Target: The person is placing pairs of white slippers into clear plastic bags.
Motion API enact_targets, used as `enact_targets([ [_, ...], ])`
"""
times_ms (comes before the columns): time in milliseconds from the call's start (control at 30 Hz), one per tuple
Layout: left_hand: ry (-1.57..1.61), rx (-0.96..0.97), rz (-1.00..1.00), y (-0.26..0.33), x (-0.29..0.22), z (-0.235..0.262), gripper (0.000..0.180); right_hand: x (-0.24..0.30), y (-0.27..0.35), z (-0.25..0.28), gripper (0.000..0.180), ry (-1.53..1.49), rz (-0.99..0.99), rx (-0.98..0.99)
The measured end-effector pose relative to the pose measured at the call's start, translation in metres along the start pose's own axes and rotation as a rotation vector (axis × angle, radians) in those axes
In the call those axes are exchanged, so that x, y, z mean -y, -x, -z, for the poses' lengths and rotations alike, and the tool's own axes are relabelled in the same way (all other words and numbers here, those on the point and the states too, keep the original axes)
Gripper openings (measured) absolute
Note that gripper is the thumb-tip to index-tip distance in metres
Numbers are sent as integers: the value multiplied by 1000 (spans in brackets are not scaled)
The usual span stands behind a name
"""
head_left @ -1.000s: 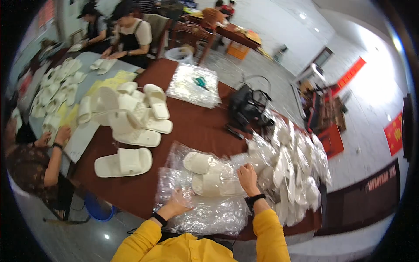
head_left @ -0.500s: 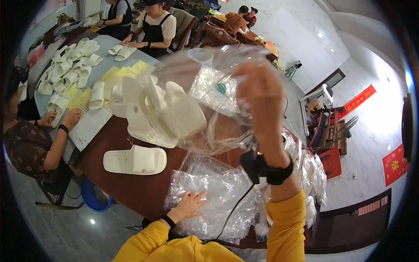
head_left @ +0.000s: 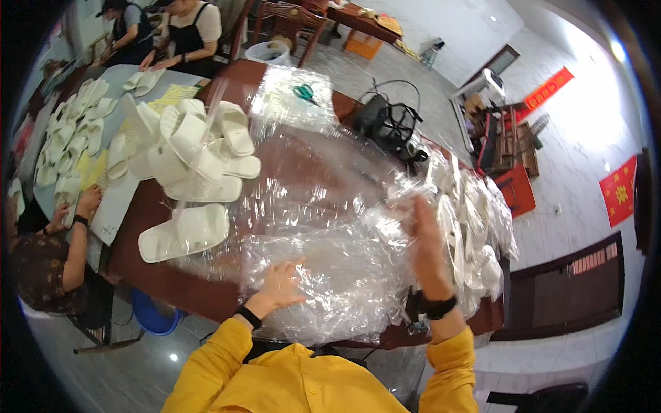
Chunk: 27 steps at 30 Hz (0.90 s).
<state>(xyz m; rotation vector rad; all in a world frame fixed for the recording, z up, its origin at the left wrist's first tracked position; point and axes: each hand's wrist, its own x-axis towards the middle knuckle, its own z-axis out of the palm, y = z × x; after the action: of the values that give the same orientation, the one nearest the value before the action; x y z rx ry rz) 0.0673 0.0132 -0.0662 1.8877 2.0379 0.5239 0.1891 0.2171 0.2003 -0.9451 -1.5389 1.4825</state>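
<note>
My left hand (head_left: 279, 283) lies with fingers spread on a stack of clear plastic bags (head_left: 337, 303) at the table's near edge. My right hand (head_left: 425, 241), smeared by motion, is low at the right of the stack, its fingertips at the corner of a large clear plastic bag (head_left: 303, 175). That bag stretches leftward over the table, its far edge passing in front of a pile of white slippers (head_left: 186, 141). Nearer to me, a single white slipper (head_left: 184, 233) sits left of the stack, partly under the film.
Teal-handled scissors (head_left: 303, 93) rest on more plastic packs at the far side. A black bag (head_left: 375, 118) and white bagged items (head_left: 475, 227) line the right edge. At left, a co-worker's hands (head_left: 88, 201) are beside slippers and yellow sheets. A blue bucket (head_left: 153, 313) stands below.
My right hand has come down and toward me from above the table, drawing the bag lower over the stack. The view has shifted, showing the black bag. My left hand stays on the stack.
</note>
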Motion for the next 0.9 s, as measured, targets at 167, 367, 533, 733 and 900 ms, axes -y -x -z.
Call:
enact_targets([
  [167,135,-75,-100,-9,-6,21,72,-150,42,85,24,289,-204,181],
  [367,632,-427,326,13,23,74,22,-223,40,153,25,927,330,194],
  [533,443,-810,319,27,-14,163,19,-227,36,149,36,1070,399,258],
  [733,56,177,-127,-2,-84,62,64,-189,31,132,46,1067,435,267],
  [900,-34,290,-44,3,-64,1,77,-129,7,186,53,1392,734,-246],
])
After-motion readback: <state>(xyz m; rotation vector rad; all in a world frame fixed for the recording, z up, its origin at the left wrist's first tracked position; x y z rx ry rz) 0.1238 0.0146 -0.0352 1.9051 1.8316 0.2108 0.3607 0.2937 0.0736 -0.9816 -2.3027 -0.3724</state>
